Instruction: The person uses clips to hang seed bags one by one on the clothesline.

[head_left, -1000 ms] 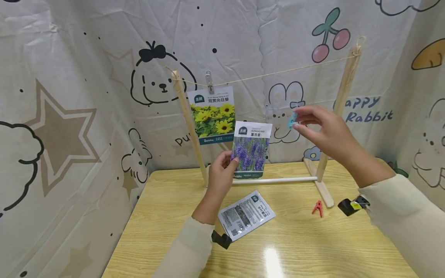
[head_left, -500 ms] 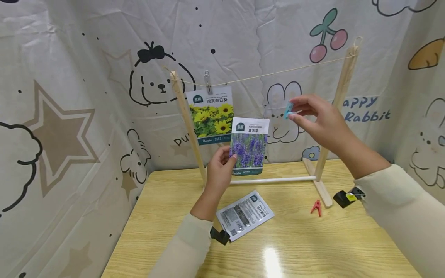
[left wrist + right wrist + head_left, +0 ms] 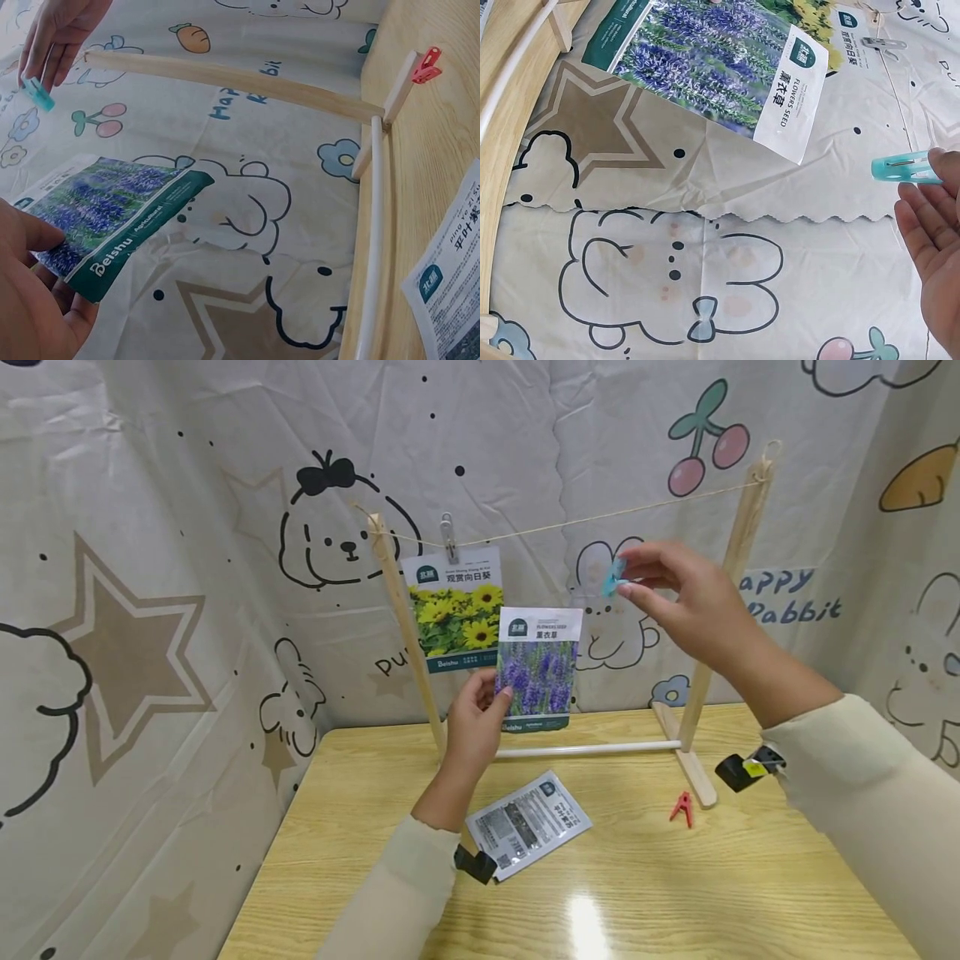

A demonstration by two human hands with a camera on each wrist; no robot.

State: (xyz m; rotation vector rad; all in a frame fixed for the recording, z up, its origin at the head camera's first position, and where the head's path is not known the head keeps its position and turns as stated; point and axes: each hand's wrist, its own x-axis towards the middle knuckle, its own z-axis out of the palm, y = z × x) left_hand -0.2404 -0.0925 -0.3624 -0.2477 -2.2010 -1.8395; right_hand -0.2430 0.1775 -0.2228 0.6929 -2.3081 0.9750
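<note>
My left hand [image 3: 474, 714] pinches the lower left side of a lavender seed packet [image 3: 538, 668] between thumb and fingers, its printed front facing me. The packet hangs upright in the air, below the string [image 3: 585, 521]. To the right, my right hand [image 3: 686, 597] pinches a light blue clothespin [image 3: 613, 578] by one end, below the string's right half. In the right wrist view the clothespin [image 3: 904, 168] points toward the packet side. A sunflower seed packet [image 3: 457, 618] hangs from the string at the left by a grey clip [image 3: 449, 539].
Two wooden posts [image 3: 405, 610] hold the string, joined low by a white rod [image 3: 592, 750]. On the table [image 3: 337, 843] lie another seed packet [image 3: 528, 827], back side up, and a red clothespin [image 3: 682, 810]. A printed cloth [image 3: 247, 410] stands behind.
My right hand has risen and shifted left with the blue clothespin, nearer the string. My left hand has lifted the lavender packet slightly.
</note>
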